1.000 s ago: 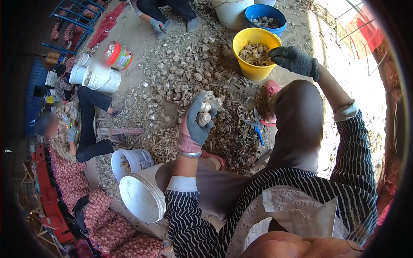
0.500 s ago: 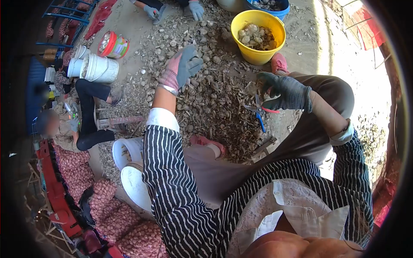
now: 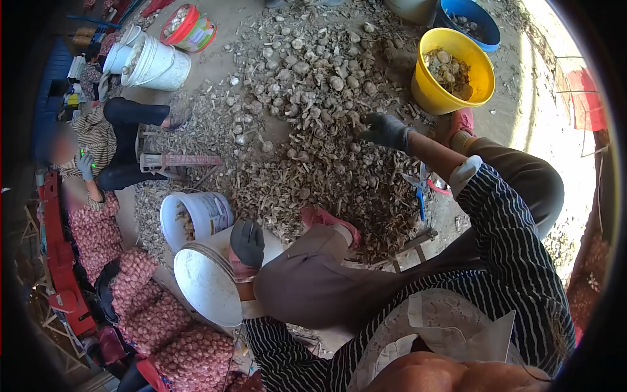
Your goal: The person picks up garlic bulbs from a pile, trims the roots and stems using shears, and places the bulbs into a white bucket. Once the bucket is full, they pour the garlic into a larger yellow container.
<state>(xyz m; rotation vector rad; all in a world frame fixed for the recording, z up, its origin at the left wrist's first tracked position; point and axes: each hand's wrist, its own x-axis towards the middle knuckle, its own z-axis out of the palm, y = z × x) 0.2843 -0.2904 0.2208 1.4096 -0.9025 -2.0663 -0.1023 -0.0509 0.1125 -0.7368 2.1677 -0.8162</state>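
My left hand [image 3: 247, 245], in a grey glove with a pink cuff, is beside my knee at the white bucket [image 3: 208, 284]. Its fingers are stretched out, with nothing visible in them. My right hand [image 3: 385, 132], in a dark grey glove, reaches over the heap of garlic bulbs [image 3: 320, 85] and dry trimmings. Its fingers are extended and apart, and I see nothing held. Shears [image 3: 420, 193] with one blue and one red handle lie on the ground near my right forearm. A yellow bucket [image 3: 483, 81] with garlic bulbs and scraps stands beyond my right hand.
A blue tub [image 3: 493, 29] stands behind the yellow bucket. An open white bucket [image 3: 215, 212] lies at left. White pails [image 3: 163, 65] and a red-rimmed bucket [image 3: 202, 36] stand farther off, near a seated person [image 3: 98, 127]. Filled net sacks [image 3: 137, 281] line the left side.
My left hand has come down from over the heap to beside my knee. My right hand has moved from above the shears over to the bulbs. The view has shifted.
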